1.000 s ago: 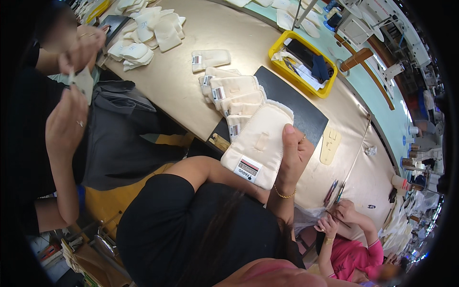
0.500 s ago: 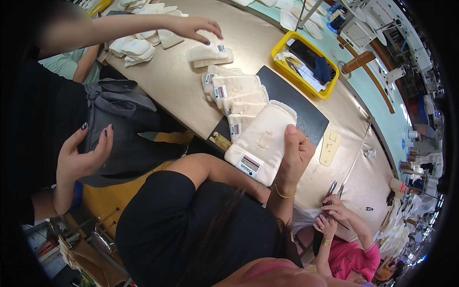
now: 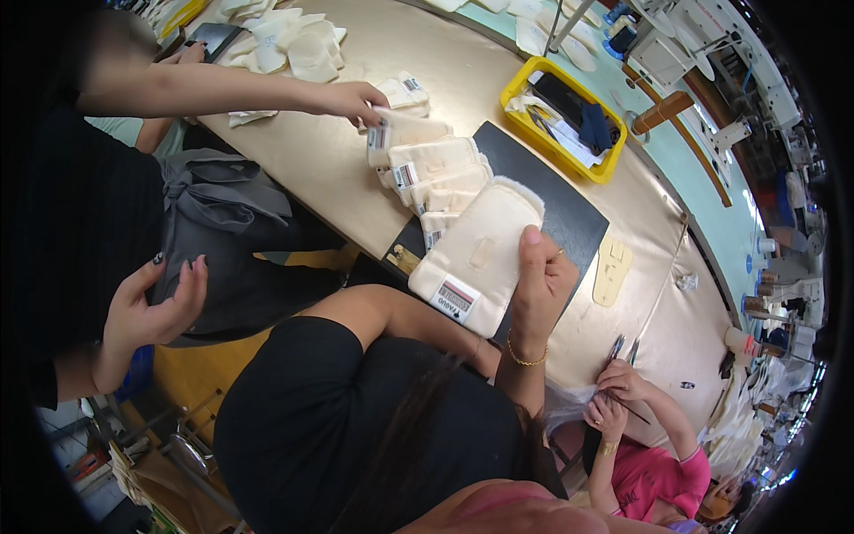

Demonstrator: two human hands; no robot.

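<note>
My right hand [image 3: 544, 280], with a gold bracelet at the wrist, grips a cream padded fabric piece [image 3: 476, 254] by its right edge, thumb on top. The piece has a rounded fuzzy end, a small stitched strip in its middle and a woven label at its lower end. My left forearm [image 3: 427, 322] reaches across to the right; its hand is hidden behind the fabric piece and my right wrist. Beyond the held piece, an overlapping row of similar labelled pads [image 3: 440, 165] lies partly on a dark board [image 3: 556, 191]. A co-worker's hand [image 3: 356, 102] grasps the farthest pad of that row.
A yellow tray [image 3: 507, 93] holds a phone, scissors and cloth. More cream pads [image 3: 298, 44] lie at the far left. A cream template [image 3: 612, 270] rests right of the board. Another person's hands [image 3: 614, 400] hold tools at the lower right. Sewing machines [image 3: 685, 53] stand beyond.
The co-worker's hand has come down from above a separate pad onto the row's far end. My right hand has shifted slightly left and up with the fabric piece.
</note>
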